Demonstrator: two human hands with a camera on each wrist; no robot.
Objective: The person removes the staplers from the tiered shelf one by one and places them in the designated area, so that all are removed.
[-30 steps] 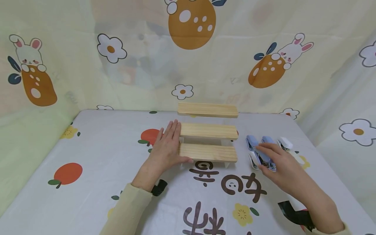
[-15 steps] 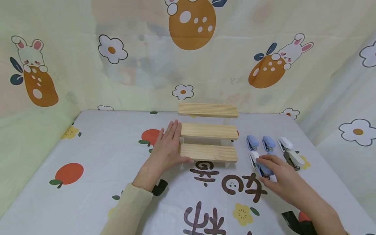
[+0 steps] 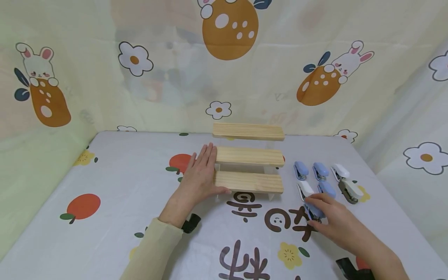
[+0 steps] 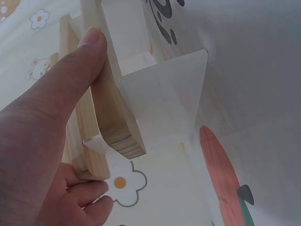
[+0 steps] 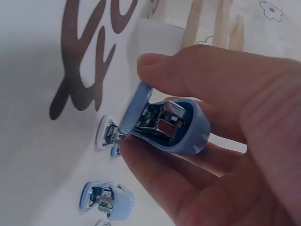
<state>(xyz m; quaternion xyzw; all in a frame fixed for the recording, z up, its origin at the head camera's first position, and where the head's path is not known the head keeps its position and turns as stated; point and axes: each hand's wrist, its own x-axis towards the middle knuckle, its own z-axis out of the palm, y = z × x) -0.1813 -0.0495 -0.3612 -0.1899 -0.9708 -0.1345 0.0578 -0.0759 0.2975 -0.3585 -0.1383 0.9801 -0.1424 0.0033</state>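
A three-tier wooden stand with pale planks on translucent side supports is at the middle of the table. My left hand rests against its left end, fingers straight. In the left wrist view, my thumb lies on the lowest plank. My right hand pinches a small blue stapler between thumb and fingers. In the head view it is just in front of a white stapler. Behind that hand are three blue staplers, one of them close to my fingers.
Further right, a white stapler and a grey-and-white stapler lie close together. The table bears a white printed cloth with fruit and dark lettering. A patterned curtain hangs behind and at both sides.
My right hand has moved toward the table's front with a blue stapler, uncovering other staplers behind it. My left hand has stayed against the stand.
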